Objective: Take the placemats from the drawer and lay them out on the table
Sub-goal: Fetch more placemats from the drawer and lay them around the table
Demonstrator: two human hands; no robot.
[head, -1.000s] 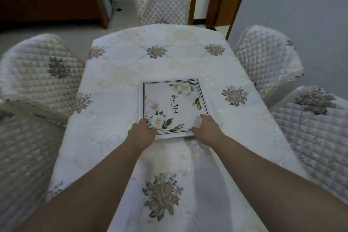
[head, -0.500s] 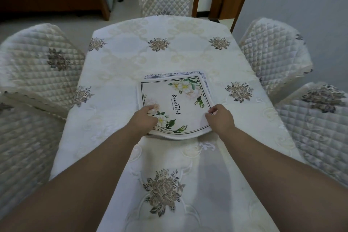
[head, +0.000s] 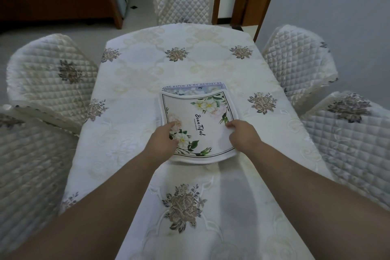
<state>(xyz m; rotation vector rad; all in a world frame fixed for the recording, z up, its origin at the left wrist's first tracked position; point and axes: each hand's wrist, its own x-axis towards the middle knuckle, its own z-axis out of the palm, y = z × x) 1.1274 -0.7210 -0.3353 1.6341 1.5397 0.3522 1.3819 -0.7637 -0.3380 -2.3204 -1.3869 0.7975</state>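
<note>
Placemats at the centre of the frame, and both hands are on them. The top placemat (head: 200, 129), white with a thin dark border, white flowers and black script, is gripped at its two sides and bowed, its near edge curving toward the bottom of the frame. The left hand (head: 163, 140) clamps the left side, thumb on the printed face over the flowers, the other fingers curled under the edge. The right hand (head: 242, 136) pinches the right side the same way, thumb tip on top, the rest tucked beneath.

Just above the top edge, a second placemat (head: 194, 88) peeks out, showing a strip of bluish pattern and a line of printed capitals. It lies flat on the table (head: 147, 65), and the top one overlaps most of it. How many lie in the stack below cannot be told.

The table runs from the bottom of the frame up to the middle, covered in a cream cloth with brown-grey embroidered flowers. Quilted chairs (head: 52, 74) crowd both the left and right edges, with one more at the far end, upper centre. Both forearms reach in from the lower corners.
</note>
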